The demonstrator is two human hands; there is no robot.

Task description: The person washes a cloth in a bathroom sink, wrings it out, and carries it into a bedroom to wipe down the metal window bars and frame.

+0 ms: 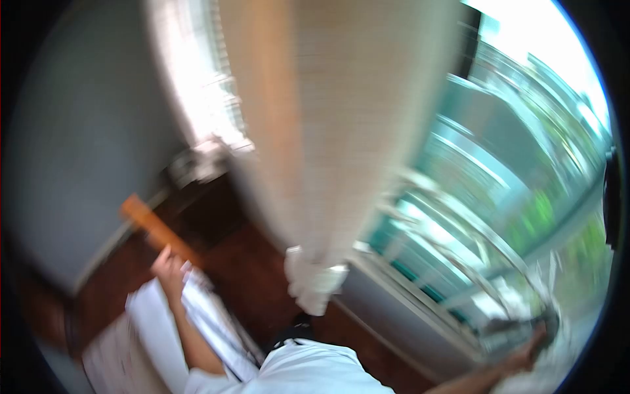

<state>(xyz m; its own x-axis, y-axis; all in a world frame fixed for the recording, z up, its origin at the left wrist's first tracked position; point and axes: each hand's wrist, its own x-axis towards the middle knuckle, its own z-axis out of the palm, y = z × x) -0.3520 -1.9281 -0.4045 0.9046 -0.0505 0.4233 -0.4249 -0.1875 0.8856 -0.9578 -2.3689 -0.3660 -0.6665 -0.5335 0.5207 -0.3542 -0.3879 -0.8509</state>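
The view is smeared by motion. At the lower left, my left hand has its fingers bent beside the lower part of a long orange-brown bar. White cloth or paper lies against that forearm; whether the hand holds it too is unclear. My right hand is at the lower right, stretched out beside the window, near a dark blurred thing. Its fingers are too smeared to make out.
A long beige curtain hangs in the middle, its white lower end bunched. A window with bars fills the right side. A grey wall stands at left, above a reddish-brown floor.
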